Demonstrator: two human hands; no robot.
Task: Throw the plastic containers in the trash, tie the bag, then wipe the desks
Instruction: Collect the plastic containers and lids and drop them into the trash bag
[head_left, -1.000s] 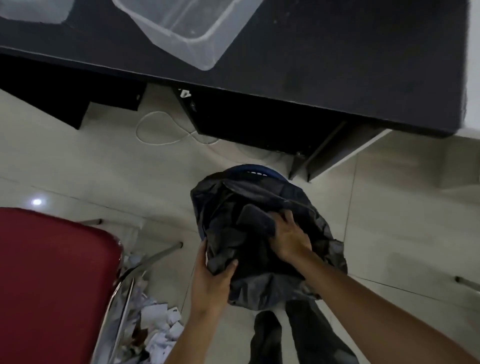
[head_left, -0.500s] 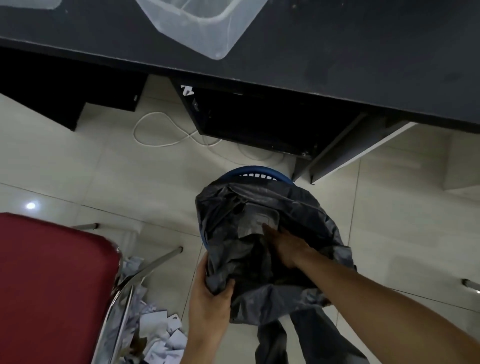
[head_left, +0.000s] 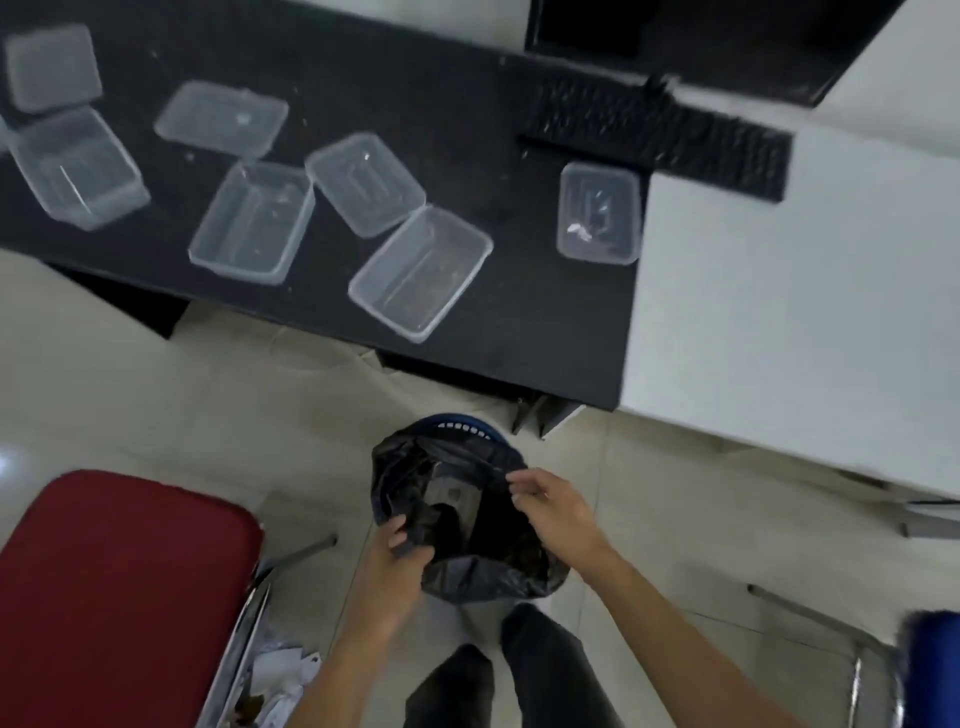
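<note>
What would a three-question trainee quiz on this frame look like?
1. True or false: the black desk holds no clear rectangular plastic containers.
2. What do the left hand and the right hand both hold? A) the rim of the black plastic trash bag B) a container lid C) a chair leg
3. Fill in the colour: the round plastic bin holding the bag is ___.
Key: 1 false; 2 A; 3 blue.
</note>
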